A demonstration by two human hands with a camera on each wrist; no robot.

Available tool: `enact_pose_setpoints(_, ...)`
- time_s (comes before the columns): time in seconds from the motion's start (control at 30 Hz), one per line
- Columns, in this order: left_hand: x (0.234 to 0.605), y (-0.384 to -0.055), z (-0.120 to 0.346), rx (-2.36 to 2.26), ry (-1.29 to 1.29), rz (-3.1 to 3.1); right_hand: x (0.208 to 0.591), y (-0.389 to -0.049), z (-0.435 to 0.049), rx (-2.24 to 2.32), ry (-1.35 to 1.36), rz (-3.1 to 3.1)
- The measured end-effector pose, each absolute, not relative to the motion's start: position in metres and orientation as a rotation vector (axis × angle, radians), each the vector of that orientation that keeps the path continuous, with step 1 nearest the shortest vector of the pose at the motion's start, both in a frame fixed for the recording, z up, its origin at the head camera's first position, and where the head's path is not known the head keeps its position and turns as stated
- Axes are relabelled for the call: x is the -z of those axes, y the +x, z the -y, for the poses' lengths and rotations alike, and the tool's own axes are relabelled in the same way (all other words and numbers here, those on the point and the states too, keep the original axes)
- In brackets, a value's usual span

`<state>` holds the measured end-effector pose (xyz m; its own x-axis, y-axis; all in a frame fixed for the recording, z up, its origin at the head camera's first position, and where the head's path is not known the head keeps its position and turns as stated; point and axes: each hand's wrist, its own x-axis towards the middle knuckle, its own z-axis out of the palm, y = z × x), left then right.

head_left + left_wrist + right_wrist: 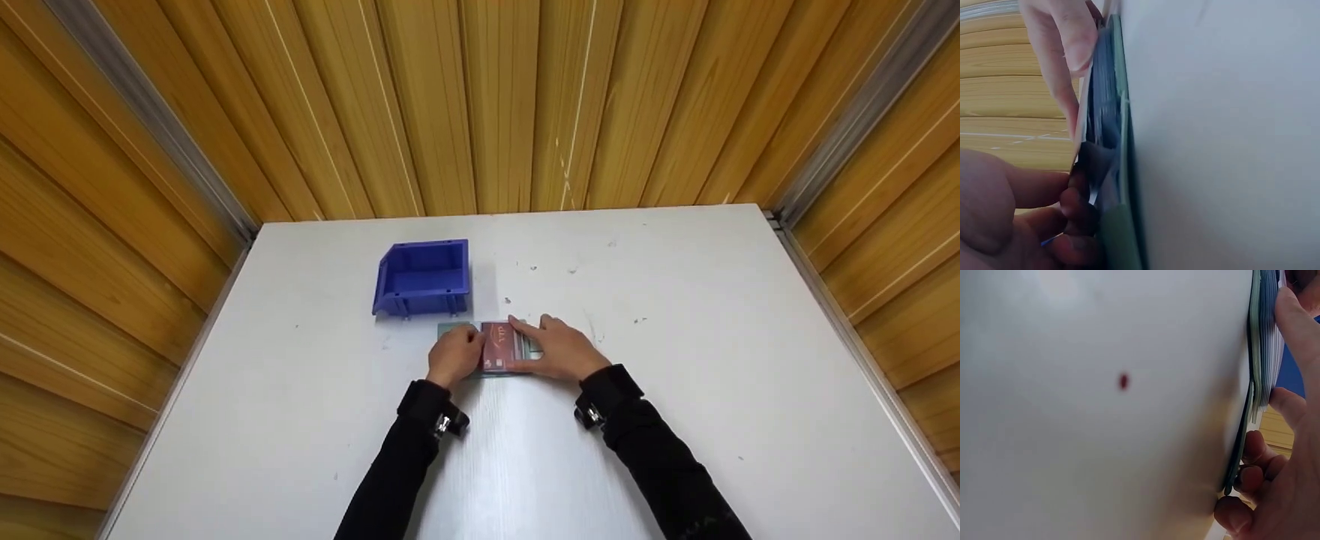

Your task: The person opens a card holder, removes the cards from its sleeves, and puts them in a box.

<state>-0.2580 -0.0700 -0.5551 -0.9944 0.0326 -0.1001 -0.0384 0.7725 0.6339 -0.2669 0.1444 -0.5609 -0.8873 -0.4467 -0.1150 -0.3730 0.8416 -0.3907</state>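
Observation:
A green card holder (456,327) lies spread on the white table, with a stack of clear sleeves (1104,84) inside it. A red card (498,345) with pale markings faces up on top of the stack. At its left edge my left hand (455,354) pinches the card between thumb and curled fingers, and a gap shows under that edge in the left wrist view. My right hand (564,351) holds the holder from the right. Its thumb (1293,318) presses the stack's near edge, its index finger reaches the far side, and the other fingers curl by the cover's edge.
A blue plastic bin (422,279) stands behind the holder, to the left. Slatted wood-look walls (495,105) rise behind and at both sides of the white table (675,300). Small dark marks dot the tabletop.

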Motion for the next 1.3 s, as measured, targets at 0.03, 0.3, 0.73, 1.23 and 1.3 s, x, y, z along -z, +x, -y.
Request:
enact_pose_setpoints(0.03, 0.556, -0.258, 0.07, -1.029, 0.004, -2.864, 0.561, -0.267, -0.144, 0.541, -0.633, -2.817)
enact_pose_setpoints(0.3, 0.561, -0.254, 0.07, -0.996, 0.025, -2.886, 0.563, -0.267, -0.144, 0.555, -0.635, -2.801)
enact_pose_setpoints(0.73, 0.567, -0.25, 0.068, -1.059, 0.037, -2.944, 0.56, -0.265, -0.146, 0.573, -0.693, -2.833)
enact_pose_setpoints(1.23, 0.565, -0.251, 0.068, -1.083, 0.023, -2.928, 0.559, -0.265, -0.145, 0.562, -0.688, -2.838)
enact_pose_setpoints(1.3, 0.565, -0.251, 0.067, -1.076, 0.023, -2.928, 0.558, -0.265, -0.145, 0.557, -0.687, -2.838)
